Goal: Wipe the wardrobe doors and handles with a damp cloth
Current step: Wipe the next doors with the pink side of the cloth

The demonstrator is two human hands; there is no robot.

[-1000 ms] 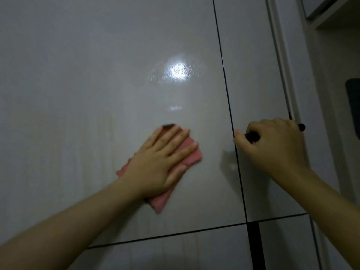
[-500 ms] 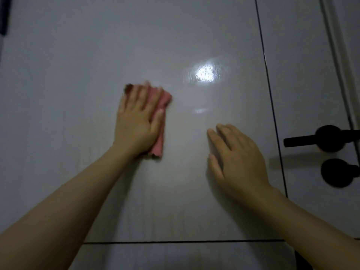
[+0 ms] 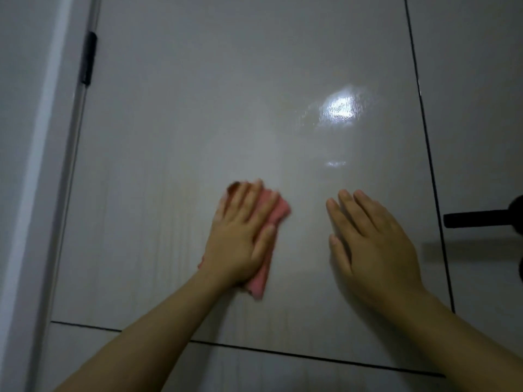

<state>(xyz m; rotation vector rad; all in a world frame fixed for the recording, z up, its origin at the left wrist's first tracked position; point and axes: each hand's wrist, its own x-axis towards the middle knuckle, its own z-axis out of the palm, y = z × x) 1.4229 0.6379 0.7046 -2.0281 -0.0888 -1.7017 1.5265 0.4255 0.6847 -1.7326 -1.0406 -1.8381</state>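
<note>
A glossy pale grey wardrobe door [image 3: 198, 123] fills the view. My left hand [image 3: 240, 236] lies flat, fingers straight, pressing a pink cloth [image 3: 268, 267] against the door's lower middle. The cloth shows past the fingertips and below the palm. My right hand [image 3: 370, 250] rests flat on the same panel just right of the cloth, fingers straight and pointing up. A black lever handle [image 3: 478, 219] juts out at the right edge, apart from both hands.
A black hinge [image 3: 88, 62] sits on the door's left edge beside a pale frame [image 3: 34, 165]. Thin dark grooves [image 3: 424, 137] divide the door into panels at the right and along the bottom. A light reflection [image 3: 339, 107] shines at upper right.
My right hand let go of the black handle and now lies flat on the door. My left hand has swept the cloth across the panel, and the view has shifted left.
</note>
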